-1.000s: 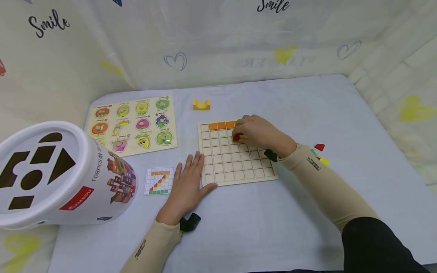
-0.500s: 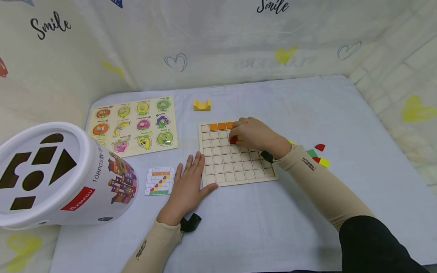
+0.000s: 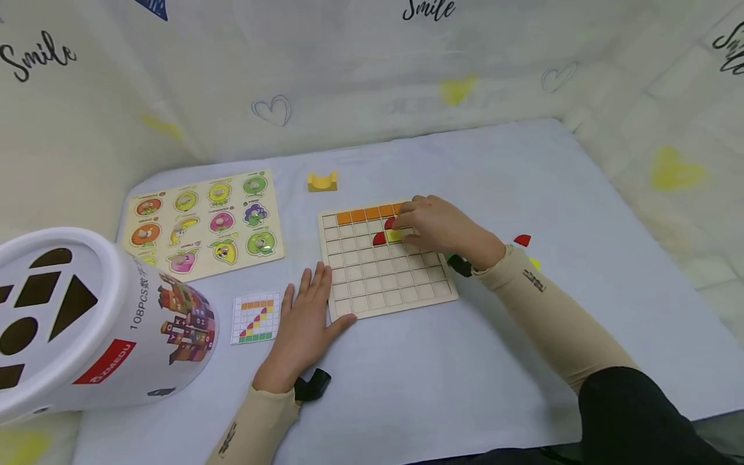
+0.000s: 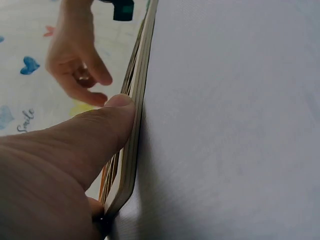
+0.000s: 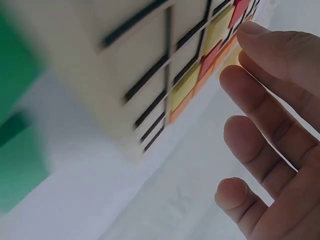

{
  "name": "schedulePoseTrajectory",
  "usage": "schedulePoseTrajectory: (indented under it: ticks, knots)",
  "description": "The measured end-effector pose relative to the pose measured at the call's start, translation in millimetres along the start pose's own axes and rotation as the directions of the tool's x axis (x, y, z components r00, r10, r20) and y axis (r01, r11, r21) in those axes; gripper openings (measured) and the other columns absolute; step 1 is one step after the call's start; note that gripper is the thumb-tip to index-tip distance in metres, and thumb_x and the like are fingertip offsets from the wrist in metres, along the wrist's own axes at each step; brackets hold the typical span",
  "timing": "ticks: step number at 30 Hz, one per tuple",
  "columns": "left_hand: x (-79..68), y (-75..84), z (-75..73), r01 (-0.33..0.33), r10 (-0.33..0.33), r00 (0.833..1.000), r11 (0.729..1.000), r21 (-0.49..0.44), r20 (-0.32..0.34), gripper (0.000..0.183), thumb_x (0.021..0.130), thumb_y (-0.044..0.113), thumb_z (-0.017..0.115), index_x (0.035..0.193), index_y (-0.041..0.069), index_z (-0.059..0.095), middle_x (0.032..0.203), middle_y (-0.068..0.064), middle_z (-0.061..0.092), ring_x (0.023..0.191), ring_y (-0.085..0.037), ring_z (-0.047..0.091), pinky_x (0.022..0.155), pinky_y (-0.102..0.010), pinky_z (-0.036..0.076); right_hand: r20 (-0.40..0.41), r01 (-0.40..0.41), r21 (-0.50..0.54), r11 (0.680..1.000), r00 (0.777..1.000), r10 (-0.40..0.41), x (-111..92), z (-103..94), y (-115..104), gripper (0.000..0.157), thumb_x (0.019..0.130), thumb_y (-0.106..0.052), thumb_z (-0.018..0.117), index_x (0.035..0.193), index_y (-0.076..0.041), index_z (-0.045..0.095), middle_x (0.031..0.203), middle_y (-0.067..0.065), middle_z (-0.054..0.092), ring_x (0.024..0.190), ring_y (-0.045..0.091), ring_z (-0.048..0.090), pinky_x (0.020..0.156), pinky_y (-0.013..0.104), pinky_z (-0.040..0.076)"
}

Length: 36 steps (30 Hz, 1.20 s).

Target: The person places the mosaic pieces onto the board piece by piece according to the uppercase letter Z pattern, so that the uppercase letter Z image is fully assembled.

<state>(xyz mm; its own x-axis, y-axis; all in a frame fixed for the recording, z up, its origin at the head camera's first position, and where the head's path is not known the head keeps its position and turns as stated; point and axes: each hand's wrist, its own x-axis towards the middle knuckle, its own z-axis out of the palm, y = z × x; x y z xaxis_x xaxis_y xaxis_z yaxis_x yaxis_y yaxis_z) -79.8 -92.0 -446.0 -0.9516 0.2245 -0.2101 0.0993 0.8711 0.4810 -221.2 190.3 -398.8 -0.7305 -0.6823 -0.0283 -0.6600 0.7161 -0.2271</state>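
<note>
A wooden grid board (image 3: 378, 290) lies on the white-covered table. Its top row carries orange squares (image 3: 357, 216). Below them sit a red rounded piece (image 3: 390, 223), another red quarter-round piece (image 3: 379, 238) and a yellow piece (image 3: 394, 235). My left hand (image 3: 305, 326) lies flat with straight fingers along the board's left edge; its thumb (image 4: 100, 125) touches the board's side. Over the upper right of the board hovers my right hand (image 3: 438, 223), fingers loosely bent, beside the red and yellow pieces. The right wrist view shows nothing gripped between its fingertips.
Left of the board is a small pattern card (image 3: 256, 318). A big white bucket (image 3: 168, 323) stands at far left, before a fruit puzzle board (image 3: 164, 223). A yellow arch block (image 3: 322, 183) lies behind. Loose red (image 3: 522, 240) and green (image 5: 22, 170) pieces lie to the right.
My right hand has let go of the red quarter-round piece, which now lies on the grid, and has shifted right from it. The head view has turned slightly. My left hand stays by the board.
</note>
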Motion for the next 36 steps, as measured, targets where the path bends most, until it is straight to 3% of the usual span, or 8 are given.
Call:
schedulePoseTrajectory:
  ticks: [5, 13, 17, 21, 27, 36]
  knots:
    - [-2.0, -2.2, -2.6, 0.000, -0.001, 1.000, 1.000, -0.009, -0.012, 0.103, 0.092, 0.051, 0.075, 0.167, 0.008, 0.017, 0.177, -0.009, 0.010, 0.165, -0.034, 0.002, 0.129, -0.063, -0.001, 0.005, -0.113, 0.014, 0.993, 0.994, 0.113, -29, -3.1, 18, 0.026, 0.089, -0.015, 0.082, 0.114, -0.011, 0.079, 0.117, 0.006, 0.076, 0.114, 0.030, 0.065, 0.102, 0.048, 0.052]
    - [-2.6, -4.5, -5.7, 0.009, -0.009, 1.000, 1.000, 0.002, -0.014, 0.103, 0.093, 0.052, 0.074, 0.167, 0.009, 0.016, 0.177, -0.009, 0.010, 0.165, -0.034, 0.002, 0.129, -0.062, -0.001, -0.039, -0.206, 0.025, 0.978, 0.978, 0.207, -92, -4.9, 46, 0.027, 0.085, -0.007, 0.083, 0.111, -0.010, 0.079, 0.113, 0.005, 0.076, 0.109, 0.032, 0.067, 0.097, 0.051, 0.053]
    - [-3.4, -5.9, -6.9, 0.010, -0.010, 1.000, 1.000, -0.002, -0.018, 0.103, 0.093, 0.052, 0.074, 0.167, 0.010, 0.016, 0.177, -0.009, 0.010, 0.165, -0.034, 0.002, 0.129, -0.062, -0.001, -0.035, -0.242, 0.047, 0.969, 0.969, 0.244, -112, -4.4, 53, 0.028, 0.085, -0.007, 0.083, 0.113, -0.011, 0.079, 0.114, 0.006, 0.077, 0.106, 0.032, 0.067, 0.093, 0.051, 0.054]
    - [-3.7, -7.0, -6.8, 0.010, -0.010, 1.000, 1.000, -0.005, -0.025, 0.103, 0.093, 0.051, 0.074, 0.167, 0.009, 0.017, 0.177, -0.010, 0.011, 0.165, -0.035, 0.003, 0.129, -0.063, -0.001, -0.037, -0.238, 0.061, 0.969, 0.970, 0.240, -118, -1.9, 57, 0.028, 0.086, -0.007, 0.082, 0.113, -0.011, 0.079, 0.115, 0.007, 0.077, 0.105, 0.032, 0.067, 0.090, 0.050, 0.054]
    - [-2.6, -5.8, -3.2, 0.016, -0.017, 1.000, 1.000, -0.018, -0.005, 0.103, 0.093, 0.051, 0.074, 0.167, 0.010, 0.016, 0.177, -0.008, 0.010, 0.165, -0.034, 0.002, 0.129, -0.063, -0.002, -0.069, -0.187, 0.023, 0.982, 0.980, 0.188, -107, 2.8, 56, 0.028, 0.085, -0.002, 0.082, 0.111, -0.011, 0.078, 0.114, 0.006, 0.075, 0.105, 0.032, 0.067, 0.092, 0.050, 0.055]
    - [-1.3, -1.9, -0.1, -0.007, 0.007, 1.000, 1.000, -0.008, 0.005, 0.103, 0.094, 0.053, 0.072, 0.167, 0.010, 0.015, 0.177, -0.008, 0.010, 0.165, -0.033, 0.001, 0.130, -0.062, -0.001, -0.023, -0.192, -0.035, 0.981, 0.981, 0.191, -104, 3.4, 57, 0.028, 0.082, 0.000, 0.083, 0.109, -0.009, 0.079, 0.116, 0.009, 0.074, 0.107, 0.035, 0.066, 0.094, 0.053, 0.054]
